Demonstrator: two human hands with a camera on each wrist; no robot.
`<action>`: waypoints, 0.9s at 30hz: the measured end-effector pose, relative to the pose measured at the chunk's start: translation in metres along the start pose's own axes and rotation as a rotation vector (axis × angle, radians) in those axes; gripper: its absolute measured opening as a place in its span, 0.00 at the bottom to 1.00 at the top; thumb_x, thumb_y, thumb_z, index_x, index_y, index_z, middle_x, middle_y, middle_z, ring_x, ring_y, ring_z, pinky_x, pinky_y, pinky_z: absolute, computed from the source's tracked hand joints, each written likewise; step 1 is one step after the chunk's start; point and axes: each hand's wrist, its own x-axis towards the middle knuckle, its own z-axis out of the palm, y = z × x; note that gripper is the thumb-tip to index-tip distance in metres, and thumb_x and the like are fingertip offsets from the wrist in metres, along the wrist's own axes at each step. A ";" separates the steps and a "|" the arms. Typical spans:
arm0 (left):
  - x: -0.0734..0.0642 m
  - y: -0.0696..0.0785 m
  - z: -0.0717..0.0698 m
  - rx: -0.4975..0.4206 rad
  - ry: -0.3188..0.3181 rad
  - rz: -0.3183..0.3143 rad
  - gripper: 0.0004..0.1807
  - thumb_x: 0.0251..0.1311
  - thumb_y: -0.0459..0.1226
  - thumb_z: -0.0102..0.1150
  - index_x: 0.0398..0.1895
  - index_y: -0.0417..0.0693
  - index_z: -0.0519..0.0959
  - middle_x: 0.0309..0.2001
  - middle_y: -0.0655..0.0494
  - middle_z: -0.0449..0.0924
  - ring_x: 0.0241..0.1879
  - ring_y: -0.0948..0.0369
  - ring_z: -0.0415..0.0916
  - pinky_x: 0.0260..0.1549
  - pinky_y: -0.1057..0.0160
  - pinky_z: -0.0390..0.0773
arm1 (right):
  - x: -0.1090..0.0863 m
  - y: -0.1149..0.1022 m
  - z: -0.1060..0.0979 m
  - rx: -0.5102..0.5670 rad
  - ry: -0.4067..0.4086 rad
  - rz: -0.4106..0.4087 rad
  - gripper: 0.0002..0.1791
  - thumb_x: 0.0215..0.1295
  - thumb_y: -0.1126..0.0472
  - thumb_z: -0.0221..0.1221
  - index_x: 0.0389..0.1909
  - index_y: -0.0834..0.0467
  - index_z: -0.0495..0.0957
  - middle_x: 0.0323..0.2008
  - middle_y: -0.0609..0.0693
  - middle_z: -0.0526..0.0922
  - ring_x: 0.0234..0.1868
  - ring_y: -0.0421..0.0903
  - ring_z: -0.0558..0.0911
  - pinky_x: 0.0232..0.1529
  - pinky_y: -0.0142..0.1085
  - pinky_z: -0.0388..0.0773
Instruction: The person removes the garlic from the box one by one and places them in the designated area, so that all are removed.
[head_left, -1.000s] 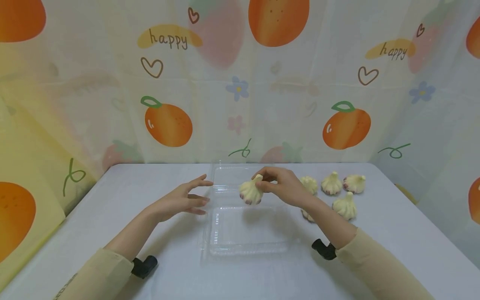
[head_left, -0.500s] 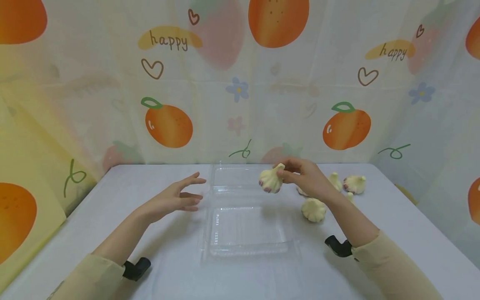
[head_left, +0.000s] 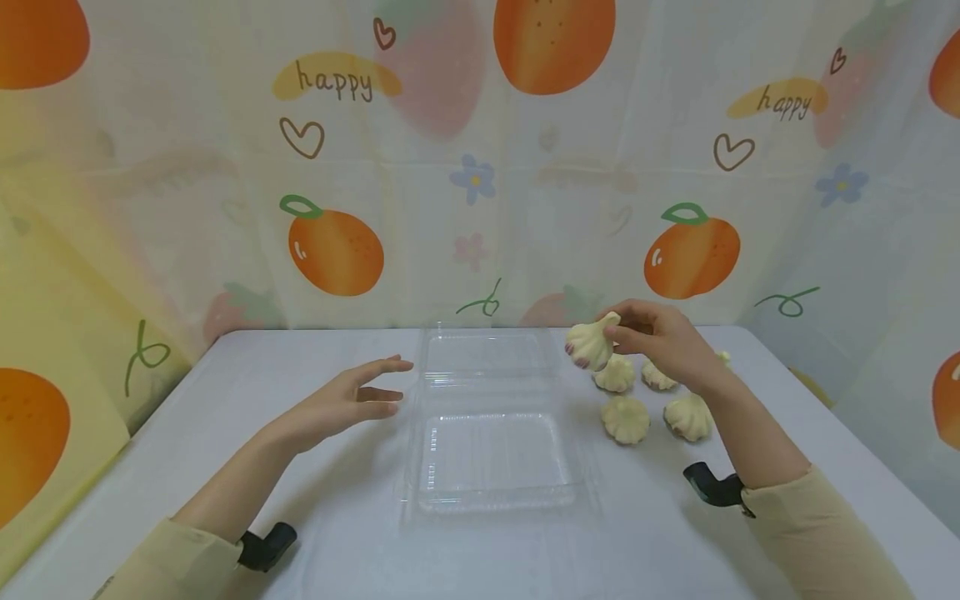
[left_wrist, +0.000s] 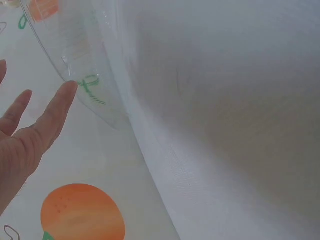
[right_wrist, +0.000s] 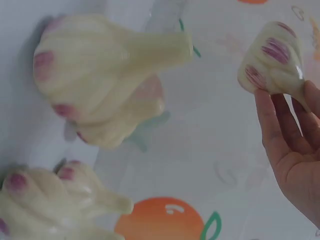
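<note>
In the head view my right hand (head_left: 667, 343) pinches a cream garlic bulb (head_left: 590, 343) by its stem, raised over the far right part of the table. Purple patches mark this garlic bulb (right_wrist: 272, 60) in the right wrist view, where thumb and fingers close on its stem. Below it stand several other garlic bulbs (head_left: 626, 419), partly covered by the right hand and forearm. A clear plastic clamshell box (head_left: 495, 502) lies with its lid open in the middle. Just left of the box, my left hand (head_left: 337, 407) hovers with fingers spread, holding nothing.
A white-covered table (head_left: 480, 562) carries everything, its far edge close behind the box lid (head_left: 483, 354). A printed fruit curtain (head_left: 480, 225) hangs directly behind. Black wrist mounts (head_left: 712, 486) stick out below both forearms.
My right hand has carried the garlic bulb from above the clear box to the right, over the other bulbs. The left hand has drawn slightly left, away from the box.
</note>
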 end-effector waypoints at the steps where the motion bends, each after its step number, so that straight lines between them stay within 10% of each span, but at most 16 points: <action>1: 0.000 0.000 0.000 0.001 0.001 -0.002 0.33 0.68 0.45 0.57 0.74 0.54 0.61 0.81 0.48 0.44 0.69 0.44 0.69 0.69 0.37 0.68 | -0.002 0.001 -0.004 -0.008 0.001 0.000 0.17 0.72 0.51 0.57 0.53 0.57 0.78 0.43 0.47 0.83 0.43 0.37 0.84 0.49 0.29 0.86; 27: -0.016 -0.006 0.009 0.268 0.112 -0.014 0.34 0.68 0.50 0.56 0.74 0.50 0.61 0.79 0.38 0.47 0.73 0.34 0.55 0.69 0.31 0.63 | -0.053 0.069 -0.096 -0.152 0.075 0.139 0.20 0.73 0.54 0.55 0.56 0.65 0.73 0.37 0.30 0.81 0.39 0.28 0.82 0.41 0.23 0.85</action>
